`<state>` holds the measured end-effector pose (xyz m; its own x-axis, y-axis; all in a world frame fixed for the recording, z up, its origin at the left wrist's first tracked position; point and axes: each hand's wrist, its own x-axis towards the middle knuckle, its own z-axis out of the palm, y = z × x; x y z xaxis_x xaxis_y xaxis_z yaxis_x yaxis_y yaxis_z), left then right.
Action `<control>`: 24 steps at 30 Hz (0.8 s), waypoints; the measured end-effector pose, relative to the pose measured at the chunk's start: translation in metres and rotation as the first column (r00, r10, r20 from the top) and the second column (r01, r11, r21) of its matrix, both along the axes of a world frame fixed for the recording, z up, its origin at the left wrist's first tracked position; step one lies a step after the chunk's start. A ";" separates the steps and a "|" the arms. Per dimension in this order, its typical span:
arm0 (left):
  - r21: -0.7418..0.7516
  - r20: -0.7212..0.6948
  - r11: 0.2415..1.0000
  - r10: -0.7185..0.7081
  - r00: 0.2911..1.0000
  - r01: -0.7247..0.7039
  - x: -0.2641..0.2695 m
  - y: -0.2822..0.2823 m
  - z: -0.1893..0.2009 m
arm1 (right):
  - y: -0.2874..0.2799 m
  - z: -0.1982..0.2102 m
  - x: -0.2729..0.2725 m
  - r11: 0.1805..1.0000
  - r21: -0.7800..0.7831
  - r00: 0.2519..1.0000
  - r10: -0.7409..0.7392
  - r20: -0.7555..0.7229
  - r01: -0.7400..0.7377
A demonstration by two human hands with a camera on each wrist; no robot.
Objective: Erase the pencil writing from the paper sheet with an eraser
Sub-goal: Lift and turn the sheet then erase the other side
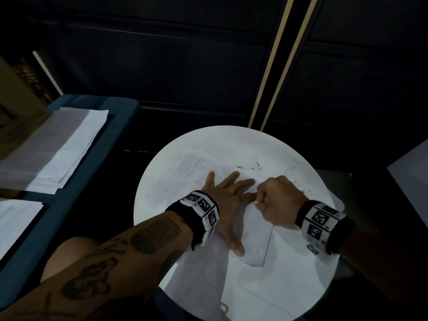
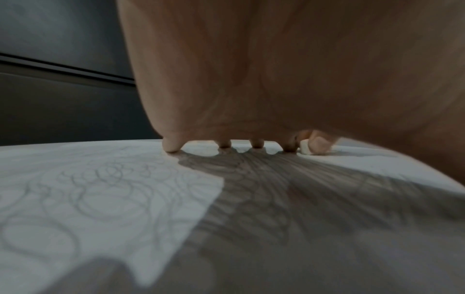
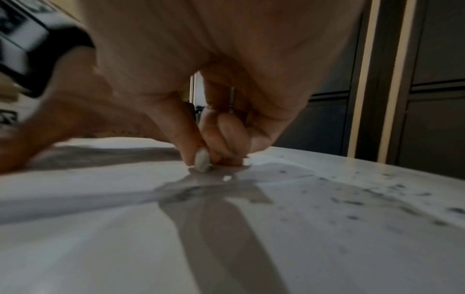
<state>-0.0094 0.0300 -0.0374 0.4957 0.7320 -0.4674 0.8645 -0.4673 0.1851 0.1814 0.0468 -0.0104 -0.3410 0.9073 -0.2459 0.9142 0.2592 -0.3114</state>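
Observation:
A white paper sheet [image 1: 185,172] with faint pencil scribbles lies on a round white table [image 1: 231,140]. My left hand [image 1: 225,193] lies flat on the sheet, fingers spread and straight, holding it down. In the left wrist view the fingertips [image 2: 172,146] press on the paper [image 2: 88,199], whose looping pencil lines show. My right hand [image 1: 278,200] is curled just right of the left fingers and pinches a small white eraser [image 3: 202,162] against the paper [image 3: 125,228]. The eraser [image 2: 307,147] also shows past the left fingers.
Dark eraser crumbs [image 1: 251,167] are scattered on the table's far right part [image 3: 377,199]. A blue padded surface [image 1: 69,205] at left carries stacks of paper [image 1: 58,144]. Dark panelled walls [image 1: 162,54] stand behind the table.

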 end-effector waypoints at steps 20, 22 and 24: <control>-0.006 -0.009 1.000 0.008 1.000 -0.008 -0.002 -0.001 -0.001 | -0.021 -0.001 -0.013 0.980 -0.062 0.981 0.192 0.023 -0.190; 0.001 -0.019 1.000 0.006 1.000 -0.006 -0.002 -0.001 -0.001 | -0.033 0.000 -0.018 0.957 -0.081 0.960 0.279 0.011 -0.278; 0.008 -0.022 1.000 0.000 1.000 0.000 -0.001 -0.001 0.000 | -0.015 0.001 -0.010 0.991 -0.057 0.993 0.118 0.006 -0.118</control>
